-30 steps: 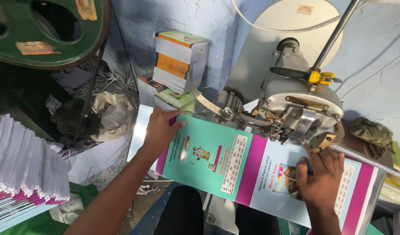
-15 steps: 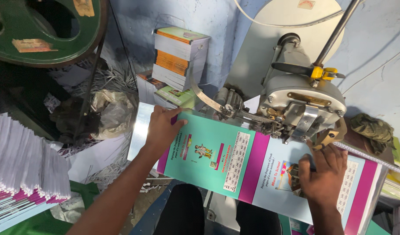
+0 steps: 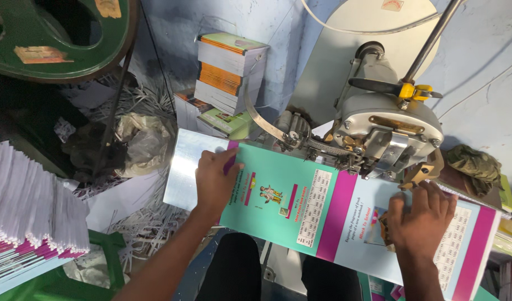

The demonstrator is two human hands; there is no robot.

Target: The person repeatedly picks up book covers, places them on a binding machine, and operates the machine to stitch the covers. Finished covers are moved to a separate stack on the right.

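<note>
A long printed cover sheet (image 3: 323, 209) in teal, magenta and pale blue lies across a metal work plate (image 3: 183, 167) under the head of a grey stitching machine (image 3: 387, 131). My left hand (image 3: 214, 181) presses flat on the sheet's left teal end. My right hand (image 3: 423, 217) presses flat on its right part, just below the machine head. Both hands hold the sheet down; neither grips it from beneath as far as I can see.
A stack of booklets (image 3: 225, 72) stands against the blue wall at the back. A fanned pile of white booklets (image 3: 33, 217) sits at the left. Paper trimmings (image 3: 139, 223) litter the floor. A green wheel (image 3: 61, 33) hangs top left. A crumpled cloth (image 3: 476, 164) lies at right.
The view has shifted slightly. Both hands stay pressed on the sheet, which has slid a little to the right under the machine head.
</note>
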